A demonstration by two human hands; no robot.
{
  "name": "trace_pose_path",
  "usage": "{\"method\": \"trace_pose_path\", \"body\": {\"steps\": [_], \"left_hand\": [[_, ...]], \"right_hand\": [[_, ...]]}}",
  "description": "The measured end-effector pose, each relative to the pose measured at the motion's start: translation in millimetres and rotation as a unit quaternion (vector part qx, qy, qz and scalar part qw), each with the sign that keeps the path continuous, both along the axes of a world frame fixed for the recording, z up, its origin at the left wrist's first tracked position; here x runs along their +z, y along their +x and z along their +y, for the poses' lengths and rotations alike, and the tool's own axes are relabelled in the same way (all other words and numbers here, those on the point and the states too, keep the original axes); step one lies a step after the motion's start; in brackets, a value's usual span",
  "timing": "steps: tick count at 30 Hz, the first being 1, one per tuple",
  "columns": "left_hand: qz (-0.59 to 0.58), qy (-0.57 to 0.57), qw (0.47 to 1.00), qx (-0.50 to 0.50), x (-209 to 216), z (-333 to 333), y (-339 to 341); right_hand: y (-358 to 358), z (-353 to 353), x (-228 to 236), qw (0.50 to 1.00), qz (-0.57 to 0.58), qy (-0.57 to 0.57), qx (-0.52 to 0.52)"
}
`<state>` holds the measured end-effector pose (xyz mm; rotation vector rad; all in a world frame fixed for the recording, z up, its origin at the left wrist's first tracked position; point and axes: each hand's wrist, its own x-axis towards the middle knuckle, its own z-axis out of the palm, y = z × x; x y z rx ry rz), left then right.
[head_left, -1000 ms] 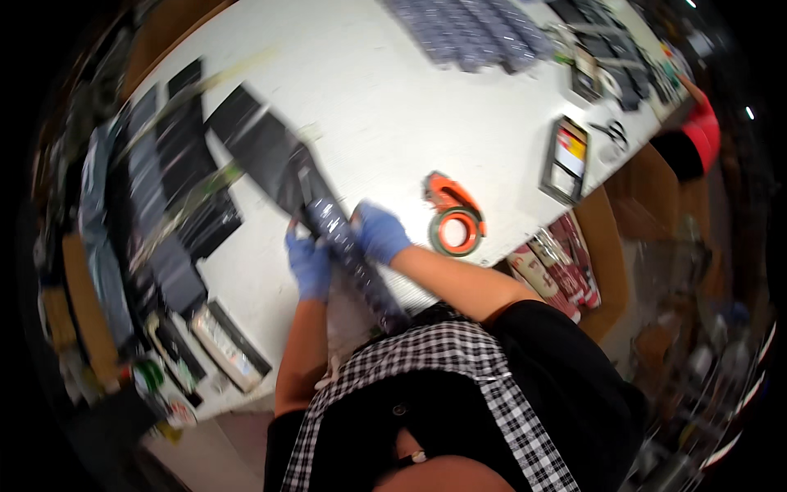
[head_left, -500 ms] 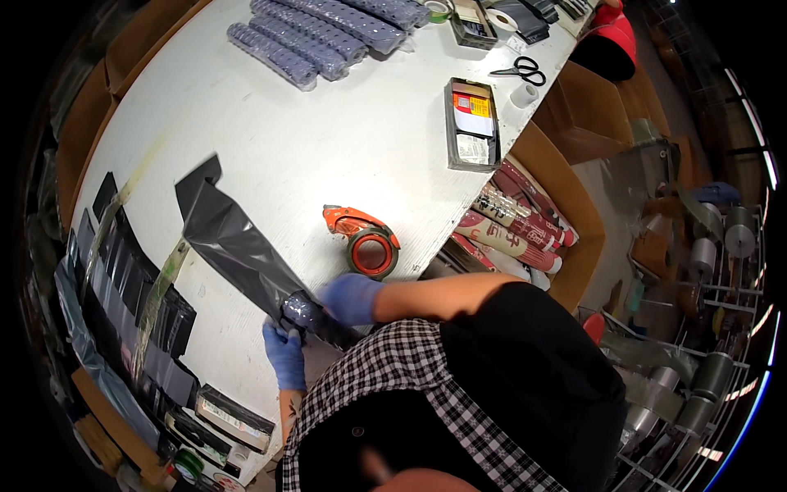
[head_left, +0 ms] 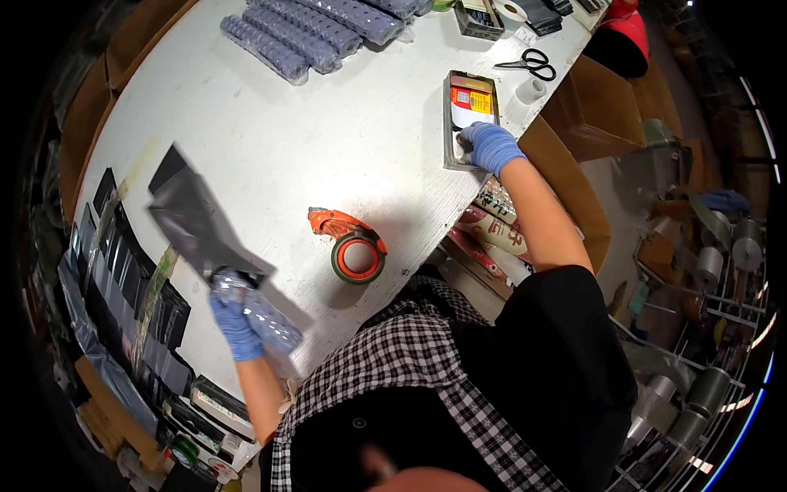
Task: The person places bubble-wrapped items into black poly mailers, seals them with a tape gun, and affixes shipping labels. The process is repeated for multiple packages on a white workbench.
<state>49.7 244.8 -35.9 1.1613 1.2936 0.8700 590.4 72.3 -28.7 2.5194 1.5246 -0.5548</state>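
My gloved left hand (head_left: 234, 318) grips a bubble-wrapped roll (head_left: 275, 325) at the mouth of a dark grey plastic mailing bag (head_left: 193, 217). The roll's far end is inside the bag, which slants up to the left and is blurred. My gloved right hand (head_left: 492, 149) reaches into a small shallow tray (head_left: 448, 123) at the table's right edge. Its fingers are curled down over the papers there, and what they pinch is hidden. A red and yellow card (head_left: 471, 100) shows above the fingers. Between my hands lies an orange tape dispenser (head_left: 348, 246).
Several bubble-wrapped rolls (head_left: 303, 37) lie at the back of the white table (head_left: 270, 156). Black scissors (head_left: 529, 64) and a small white roll (head_left: 531, 90) are beyond the tray. Stacked dark bags (head_left: 123, 271) line the left edge. A carton (head_left: 566, 172) of wrapped rolls stands at right.
My right hand has left the bag and moved right to the tray. My left hand has raised the bag and roll to the left, with more of the roll now showing.
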Motion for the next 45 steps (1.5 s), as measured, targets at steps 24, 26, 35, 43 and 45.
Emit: {"method": "trace_pose_path", "body": {"steps": [24, 26, 35, 43, 45], "left_hand": [[0.240, 0.060, 0.969, 0.021, -75.4, -44.4, -21.1], [0.232, 0.071, 0.970, 0.019, -86.7, -42.2, -24.7], [0.158, 0.072, 0.984, 0.044, -80.8, -41.2, -31.4], [0.383, 0.359, 0.851, -0.026, -7.6, -24.3, -14.3], [0.361, 0.325, 0.874, -0.005, -14.7, -21.1, -24.3]], "right_hand": [[-4.1, 7.3, 13.8, 0.999, -0.016, -0.003, 0.039], [-0.6, 2.5, 9.4, 0.998, -0.030, 0.016, 0.052], [-19.6, -16.7, 42.0, 0.961, -0.047, 0.249, -0.107], [-246.2, 37.7, 56.2, 0.808, 0.147, 0.506, 0.264], [-311.1, 51.4, 28.3, 0.833, 0.153, 0.411, 0.337]]}}
